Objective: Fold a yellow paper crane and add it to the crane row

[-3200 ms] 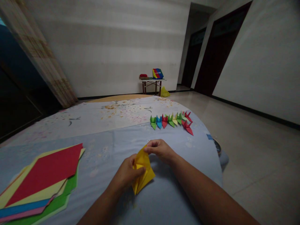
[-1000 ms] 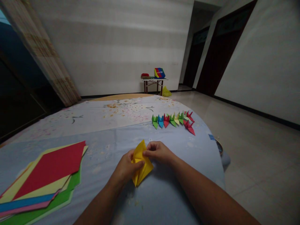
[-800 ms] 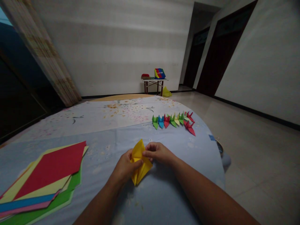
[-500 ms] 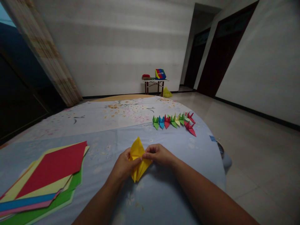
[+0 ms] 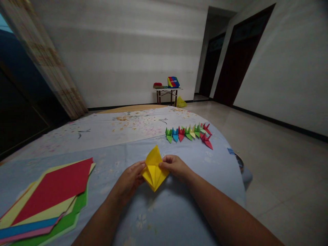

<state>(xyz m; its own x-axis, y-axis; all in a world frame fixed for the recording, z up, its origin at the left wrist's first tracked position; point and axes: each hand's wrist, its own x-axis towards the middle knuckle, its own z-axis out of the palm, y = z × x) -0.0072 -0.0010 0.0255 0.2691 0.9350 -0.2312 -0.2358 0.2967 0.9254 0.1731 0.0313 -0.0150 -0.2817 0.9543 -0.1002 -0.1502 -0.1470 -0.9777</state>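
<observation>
A partly folded sheet of yellow origami paper (image 5: 154,172) is held just above the blue tablecloth, one flap standing up at its top and creases fanning down to a lower point. My left hand (image 5: 132,177) pinches its left edge, thumb and fingertips at the side corner. On the other side, my right hand (image 5: 174,165) grips the right edge between thumb and bent forefinger. Beyond my hands stands a row of folded paper cranes (image 5: 188,133) in green, blue, red and pale yellow, with a red crane (image 5: 206,141) slightly nearer me.
A stack of coloured paper sheets (image 5: 55,188), red on top, lies at the left. The round table (image 5: 112,157) curves away at the right. Behind it, a small side table (image 5: 169,89) carries a colourful box (image 5: 173,82) by the wall.
The yellow paper has been spread wider and turned to face me more squarely. My left thumb has moved off its middle to the left edge. The view has shifted slightly.
</observation>
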